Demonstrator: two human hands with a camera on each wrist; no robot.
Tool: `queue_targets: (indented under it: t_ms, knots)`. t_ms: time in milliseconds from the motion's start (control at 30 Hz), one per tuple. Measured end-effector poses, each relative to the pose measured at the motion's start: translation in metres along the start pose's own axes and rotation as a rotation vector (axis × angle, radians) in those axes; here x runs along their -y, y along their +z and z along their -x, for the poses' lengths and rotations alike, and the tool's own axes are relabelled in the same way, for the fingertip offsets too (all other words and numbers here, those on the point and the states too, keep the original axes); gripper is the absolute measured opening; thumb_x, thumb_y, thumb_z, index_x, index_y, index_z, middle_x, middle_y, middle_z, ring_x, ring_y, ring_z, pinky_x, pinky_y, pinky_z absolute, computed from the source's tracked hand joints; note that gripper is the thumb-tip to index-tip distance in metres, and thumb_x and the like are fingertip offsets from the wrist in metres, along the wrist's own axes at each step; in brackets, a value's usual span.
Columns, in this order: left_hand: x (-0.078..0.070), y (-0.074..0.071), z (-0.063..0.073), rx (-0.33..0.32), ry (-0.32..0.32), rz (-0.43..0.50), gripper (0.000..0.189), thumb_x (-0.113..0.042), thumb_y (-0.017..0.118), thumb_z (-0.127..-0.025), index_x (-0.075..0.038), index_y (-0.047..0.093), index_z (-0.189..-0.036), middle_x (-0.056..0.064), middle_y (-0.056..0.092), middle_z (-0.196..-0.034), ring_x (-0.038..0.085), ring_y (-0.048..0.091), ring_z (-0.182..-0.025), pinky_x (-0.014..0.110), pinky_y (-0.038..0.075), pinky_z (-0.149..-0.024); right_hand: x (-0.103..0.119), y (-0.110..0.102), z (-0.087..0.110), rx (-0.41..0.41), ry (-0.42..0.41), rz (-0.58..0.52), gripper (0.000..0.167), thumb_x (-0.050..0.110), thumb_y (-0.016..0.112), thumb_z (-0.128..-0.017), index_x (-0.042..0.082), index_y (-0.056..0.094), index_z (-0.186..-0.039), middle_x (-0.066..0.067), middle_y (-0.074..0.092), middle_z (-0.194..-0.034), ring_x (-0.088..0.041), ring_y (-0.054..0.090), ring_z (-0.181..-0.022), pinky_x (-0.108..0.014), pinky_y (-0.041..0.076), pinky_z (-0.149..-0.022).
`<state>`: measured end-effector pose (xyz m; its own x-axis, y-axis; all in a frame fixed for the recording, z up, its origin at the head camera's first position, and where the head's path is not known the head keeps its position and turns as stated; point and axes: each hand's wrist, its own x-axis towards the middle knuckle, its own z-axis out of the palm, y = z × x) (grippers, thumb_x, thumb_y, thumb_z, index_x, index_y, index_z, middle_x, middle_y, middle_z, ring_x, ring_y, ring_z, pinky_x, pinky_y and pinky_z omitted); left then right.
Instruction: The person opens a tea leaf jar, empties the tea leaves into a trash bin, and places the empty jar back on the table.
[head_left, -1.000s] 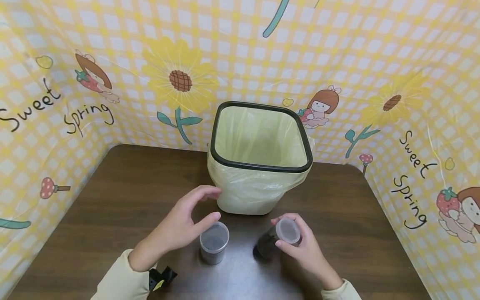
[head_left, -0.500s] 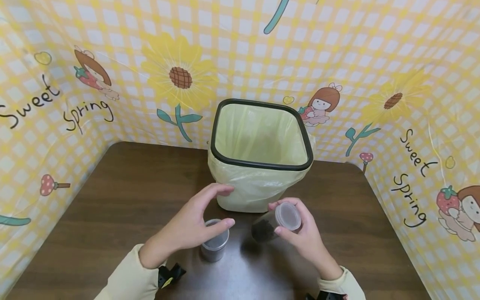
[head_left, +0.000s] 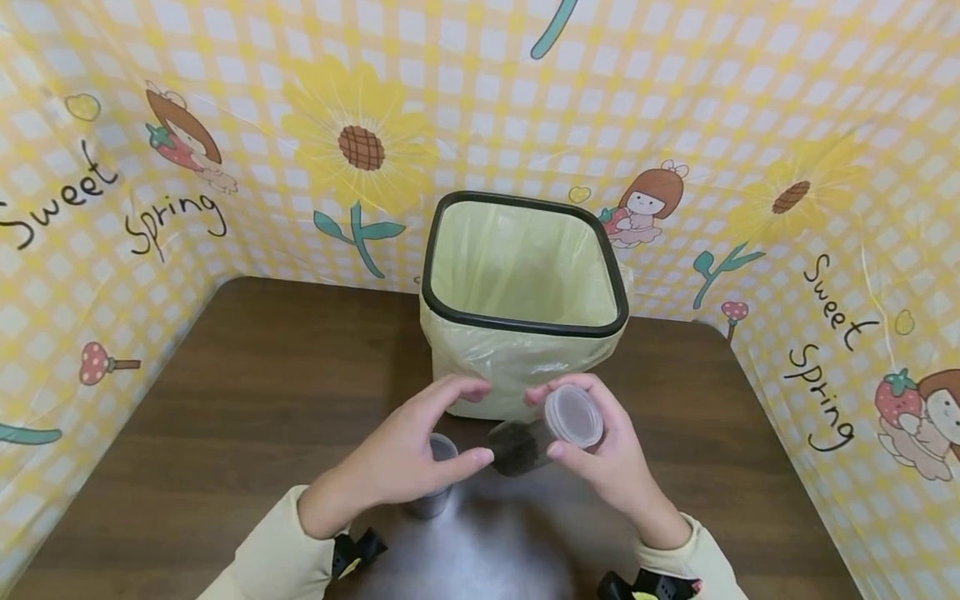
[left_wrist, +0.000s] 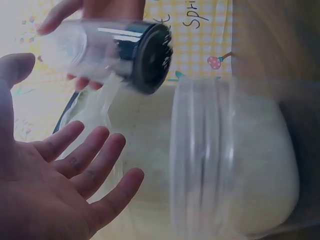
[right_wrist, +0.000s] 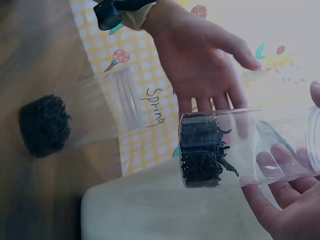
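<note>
My right hand grips a clear plastic jar near its lidded end and holds it tilted above the table. Dark twisted shreds that look like loose tea leaves lie at the jar's bottom. My left hand is just left of that jar, thumb and fingers spread, holding nothing; its palm shows in the left wrist view. Below it a second clear jar stands on the table, partly hidden by the left hand in the head view. The right wrist view shows similar dark shreds in its bottom.
Behind the hands stands a bin with a black rim and a pale yellow liner bag. A yellow checked cloth with printed flowers surrounds the brown wooden table at the back and sides. Black cameras sit on both wrists.
My right hand has lifted the jar from the table and tilted it further, its base swinging left. My left hand has moved right, away from over the standing jar's left side, towards the held jar.
</note>
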<state>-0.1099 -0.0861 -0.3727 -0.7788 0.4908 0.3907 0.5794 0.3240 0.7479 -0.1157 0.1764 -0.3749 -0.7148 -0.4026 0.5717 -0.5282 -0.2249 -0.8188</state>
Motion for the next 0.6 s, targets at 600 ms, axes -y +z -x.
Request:
queue_targets:
  t_ms: [600]
  knots:
    - [-0.010,0.031,-0.004,0.012,-0.092,0.020,0.093,-0.042,0.094,-0.070,-0.021,0.045,-0.146,-0.011,0.055,-0.137,0.006,0.052,-0.127,0.035,0.043,-0.109,0.009,0.017,-0.008,-0.005,0.006,0.069,0.065,0.032,0.081,-0.089,-0.013,0.049,-0.124,-0.011,0.068,-0.122,-0.023,0.063,-0.116,-0.030,0.048,-0.101]
